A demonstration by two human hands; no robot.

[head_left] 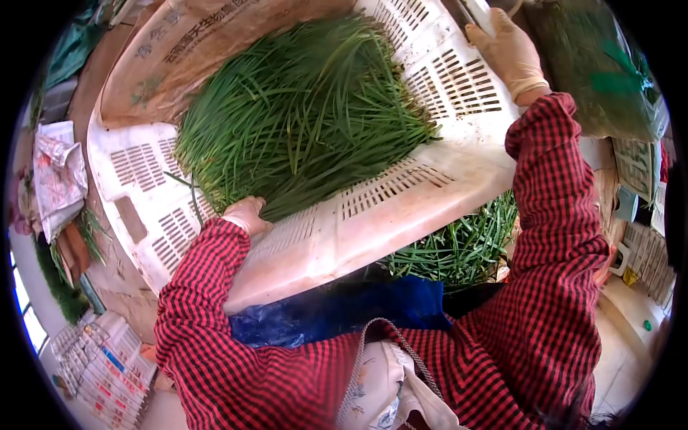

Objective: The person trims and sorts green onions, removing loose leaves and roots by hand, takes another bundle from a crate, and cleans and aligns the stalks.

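Observation:
A large white plastic crate (pixel 459 158) with slotted walls is tilted in front of me. Inside it lies a thick heap of long green chive-like leaves (pixel 308 122). My right hand (pixel 509 54), in a pale thin glove, is closed around the crate's rim at the upper right. My left hand (pixel 247 215), gloved too, reaches over the near wall and touches the lower left edge of the leaves; its fingertips are hidden among them. A brown printed paper sheet (pixel 154 79) lines the crate's far left side.
More cut green leaves (pixel 466 247) lie beneath the crate, beside a blue plastic sheet (pixel 344 308) across my lap. Bundled newspapers (pixel 100 369) sit at lower left. A clear plastic-wrapped bundle (pixel 588 72) stands at upper right. A white-and-red bag (pixel 61 175) is at left.

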